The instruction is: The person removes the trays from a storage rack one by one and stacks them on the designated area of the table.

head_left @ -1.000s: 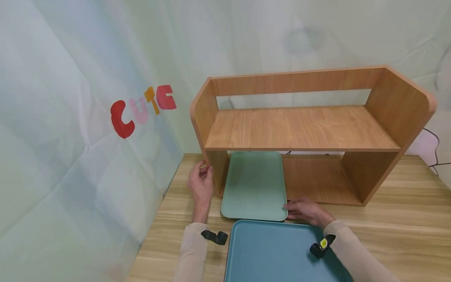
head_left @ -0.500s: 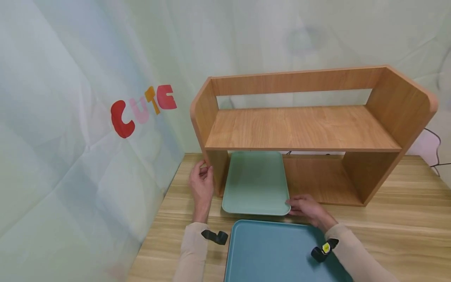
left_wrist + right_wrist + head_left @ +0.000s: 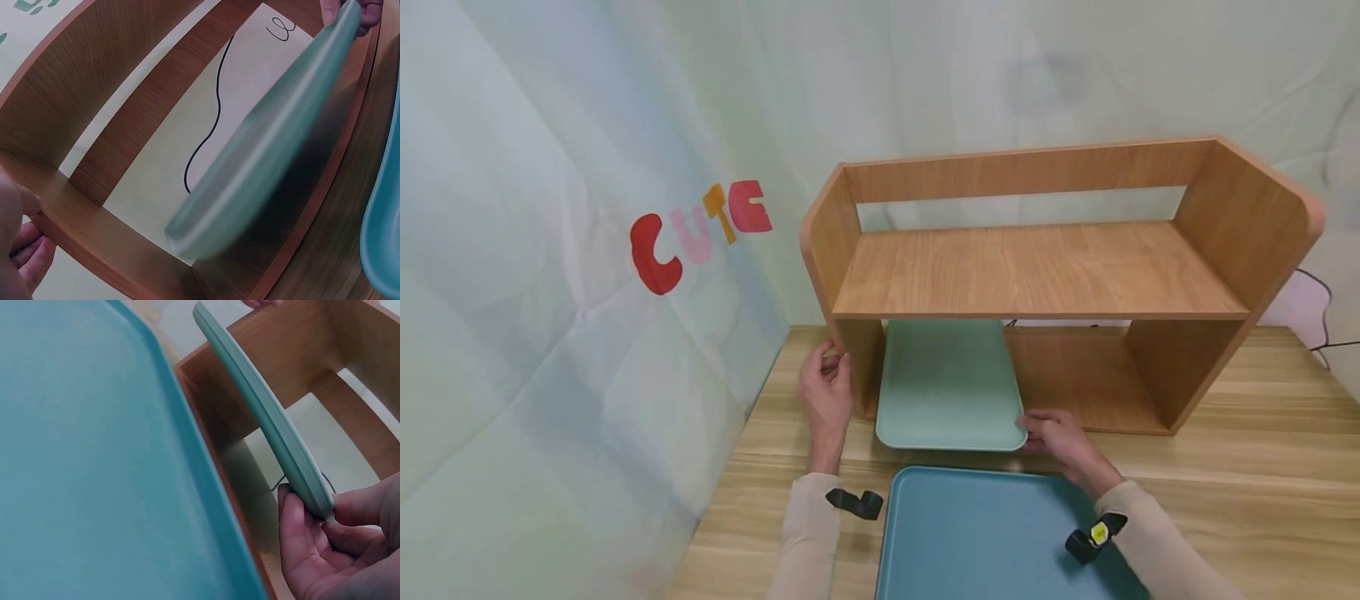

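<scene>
A wooden two-level desktop shelf point(image 3: 1037, 271) stands on the table. My left hand point(image 3: 826, 392) grips the front edge of its left side panel, thumb inside and fingers outside, as the left wrist view shows. A light green tray point(image 3: 951, 387) reaches into the lower level at the left, its near end sticking out in front. My right hand point(image 3: 1063, 446) pinches the tray's near right corner, thumb on top and fingers point(image 3: 300, 544) beneath. In the right wrist view the tray's near edge is lifted off the lower board.
A larger blue tray point(image 3: 985, 533) lies on the wooden table point(image 3: 1247, 475) in front of the shelf, under my right forearm. A curtain with coloured letters point(image 3: 655, 254) hangs at the left and back. A thin black cable point(image 3: 1330, 308) runs behind the shelf at the right.
The green tray's near edge has risen and shifted away from the blue tray and slightly right, with my right hand following it. My left hand keeps its hold on the side panel.
</scene>
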Tool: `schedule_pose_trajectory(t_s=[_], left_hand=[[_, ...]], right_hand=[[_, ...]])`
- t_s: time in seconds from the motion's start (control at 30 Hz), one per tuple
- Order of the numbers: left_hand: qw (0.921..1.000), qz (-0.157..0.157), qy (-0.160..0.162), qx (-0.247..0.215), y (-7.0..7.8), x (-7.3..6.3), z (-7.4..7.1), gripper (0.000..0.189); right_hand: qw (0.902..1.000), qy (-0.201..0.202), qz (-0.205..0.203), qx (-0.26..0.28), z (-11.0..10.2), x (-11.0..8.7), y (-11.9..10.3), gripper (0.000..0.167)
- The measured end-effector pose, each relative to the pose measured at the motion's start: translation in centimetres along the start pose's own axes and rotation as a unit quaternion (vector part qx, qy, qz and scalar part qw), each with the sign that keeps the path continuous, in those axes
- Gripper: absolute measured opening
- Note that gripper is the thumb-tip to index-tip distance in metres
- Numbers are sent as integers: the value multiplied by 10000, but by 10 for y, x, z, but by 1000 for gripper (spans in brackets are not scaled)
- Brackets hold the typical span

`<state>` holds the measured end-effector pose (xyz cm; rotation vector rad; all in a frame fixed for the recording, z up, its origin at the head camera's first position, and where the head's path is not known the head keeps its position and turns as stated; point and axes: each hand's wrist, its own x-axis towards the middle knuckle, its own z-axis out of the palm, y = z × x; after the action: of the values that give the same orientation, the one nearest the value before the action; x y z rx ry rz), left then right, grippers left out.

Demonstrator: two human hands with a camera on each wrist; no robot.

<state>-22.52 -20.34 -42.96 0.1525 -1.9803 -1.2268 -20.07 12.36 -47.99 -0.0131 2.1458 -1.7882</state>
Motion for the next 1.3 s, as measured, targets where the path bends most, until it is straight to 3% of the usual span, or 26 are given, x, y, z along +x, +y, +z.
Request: schedule_pose_trajectory(t_s=[0.27, 0.73, 1.3], left_hand=[[10000, 5, 21, -10, 0, 0, 0, 24], [9998, -159, -91, 116, -1, 0, -1, 24], [9994, -225, -169, 178, 0, 0, 0, 24]], right_hand=[[9997, 160, 49, -154, -11, -5, -6, 53], [9981, 445, -45, -422, -31, -18, 1, 49], [9958, 668, 211, -589, -42, -28, 3, 47]])
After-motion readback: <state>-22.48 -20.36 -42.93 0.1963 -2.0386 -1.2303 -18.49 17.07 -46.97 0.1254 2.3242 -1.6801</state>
